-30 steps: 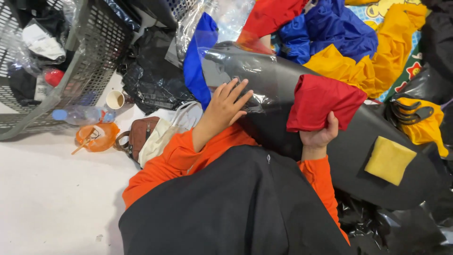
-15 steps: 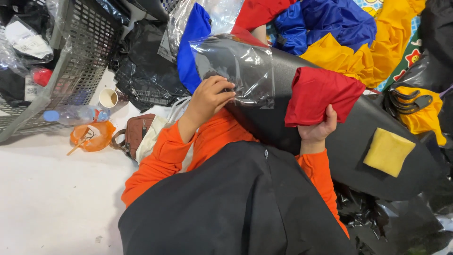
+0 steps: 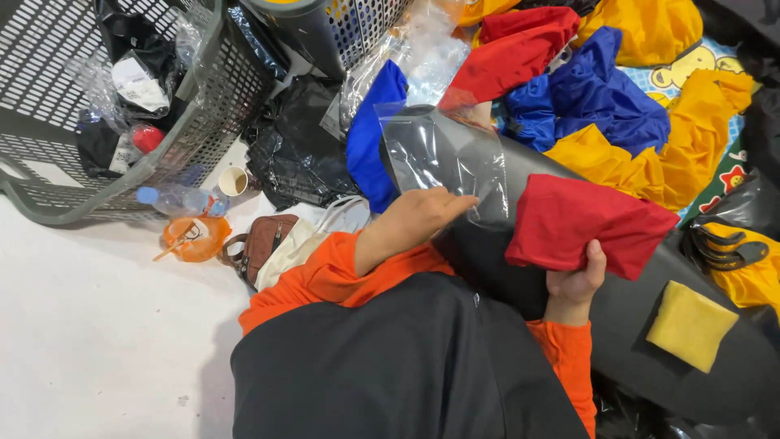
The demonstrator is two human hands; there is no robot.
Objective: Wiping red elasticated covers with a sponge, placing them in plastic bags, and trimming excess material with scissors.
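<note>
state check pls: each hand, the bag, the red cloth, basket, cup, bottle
Left hand: gripping the clear plastic bag, which stands upright.
Right hand: holding the folded red cloth by its lower edge, outside the bag.
Grey plastic basket: tipped on its side.
Small paper cup: upright.
Clear plastic bottle: lying down, capped.

The person wears a bright orange long-sleeved top, its sleeves reaching to the wrists and bunched in soft folds at the elbows; both hands (image 3: 422,215) are bare, without gloves; a dark charcoal garment covers the lap.
</note>
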